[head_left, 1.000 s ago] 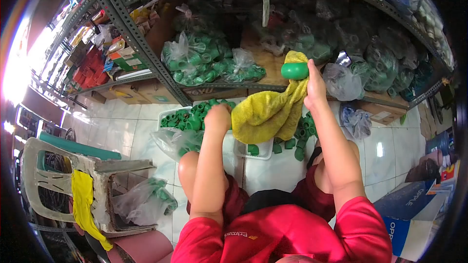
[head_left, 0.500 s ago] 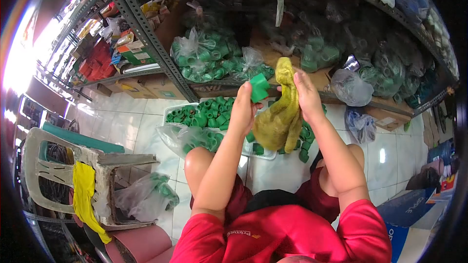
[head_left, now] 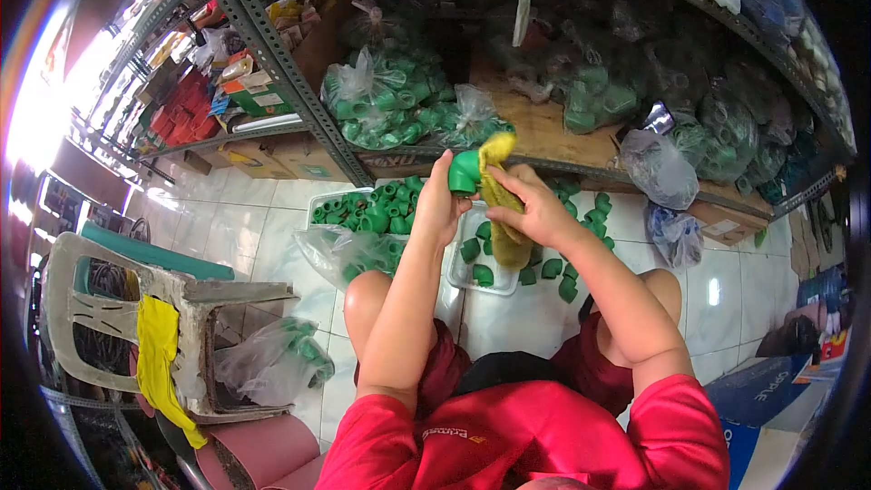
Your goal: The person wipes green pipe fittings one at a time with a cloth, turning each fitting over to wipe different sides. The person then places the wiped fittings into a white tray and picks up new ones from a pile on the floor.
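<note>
Left hand (head_left: pixel 442 204): fingers wrapped tight around a green pipe elbow fitting (head_left: pixel 464 172), holding it up at mid-scene, in front of the lower shelf edge. Open end of the fitting faces down and left.

Right hand (head_left: pixel 531 209): closed on a yellow cloth (head_left: pixel 501 209), fingers pinched together over it. Top of the cloth is pressed against the right side of the fitting; the rest hangs down below the hand. Hands close together, just beside each other.

Below the hands: white tiled floor (head_left: pixel 227 236). A white tray (head_left: pixel 458 277) sits on it with a few green fittings inside; more loose green fittings (head_left: pixel 562 277) lie on the tiles to its right. To the left, a second white tray heaped with green fittings (head_left: pixel 367 209), and near it a clear plastic bag (head_left: pixel 349 254) with more fittings.

Person's knees bare, red shorts and red shirt in the near field.

Far side: grey slotted-angle metal shelving (head_left: pixel 272 59) holding many clear bags of green fittings (head_left: pixel 386 100). Cardboard boxes under the lowest shelf. Further left, shelves with red and mixed packets.

Near left: worn plastic chair (head_left: pixel 136 308) with a yellow rag (head_left: pixel 163 354) draped over it, another bag of fittings (head_left: pixel 277 358) against its leg. Near right: blue-and-white carton (head_left: pixel 771 408).
</note>
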A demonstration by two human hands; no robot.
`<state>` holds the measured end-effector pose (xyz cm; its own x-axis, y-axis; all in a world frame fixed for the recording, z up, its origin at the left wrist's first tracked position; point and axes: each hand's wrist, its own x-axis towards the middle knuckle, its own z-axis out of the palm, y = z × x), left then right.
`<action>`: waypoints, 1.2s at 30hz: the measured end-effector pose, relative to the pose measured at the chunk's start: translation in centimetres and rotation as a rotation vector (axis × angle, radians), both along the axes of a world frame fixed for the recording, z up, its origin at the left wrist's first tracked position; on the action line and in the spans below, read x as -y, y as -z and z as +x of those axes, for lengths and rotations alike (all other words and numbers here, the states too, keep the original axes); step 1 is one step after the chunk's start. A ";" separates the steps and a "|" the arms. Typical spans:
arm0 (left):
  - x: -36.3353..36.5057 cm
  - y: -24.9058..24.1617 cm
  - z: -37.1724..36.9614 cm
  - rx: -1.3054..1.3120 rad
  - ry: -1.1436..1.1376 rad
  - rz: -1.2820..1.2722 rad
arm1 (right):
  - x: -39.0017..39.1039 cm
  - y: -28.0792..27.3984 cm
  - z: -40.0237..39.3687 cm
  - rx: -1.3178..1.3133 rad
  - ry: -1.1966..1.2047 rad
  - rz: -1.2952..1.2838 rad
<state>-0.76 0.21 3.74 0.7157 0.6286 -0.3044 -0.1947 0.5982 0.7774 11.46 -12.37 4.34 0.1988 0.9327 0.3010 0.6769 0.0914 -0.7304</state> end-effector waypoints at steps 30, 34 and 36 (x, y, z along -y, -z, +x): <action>0.3 3.5 1.5 -0.101 0.141 0.267 | 0.1 3.9 -0.3 0.096 -0.121 -0.304; 0.8 4.3 2.3 0.159 0.159 0.231 | 0.4 3.4 0.4 -0.901 -0.232 -0.400; 1.2 3.8 2.5 0.232 0.150 0.258 | 0.6 3.2 -0.1 -1.518 -0.234 -0.368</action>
<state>1.70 -0.97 -0.08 0.8368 0.5466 0.0308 -0.3082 0.4239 0.8516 11.38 -13.00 1.13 -0.0606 0.9588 -0.2774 -0.6792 -0.2433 -0.6925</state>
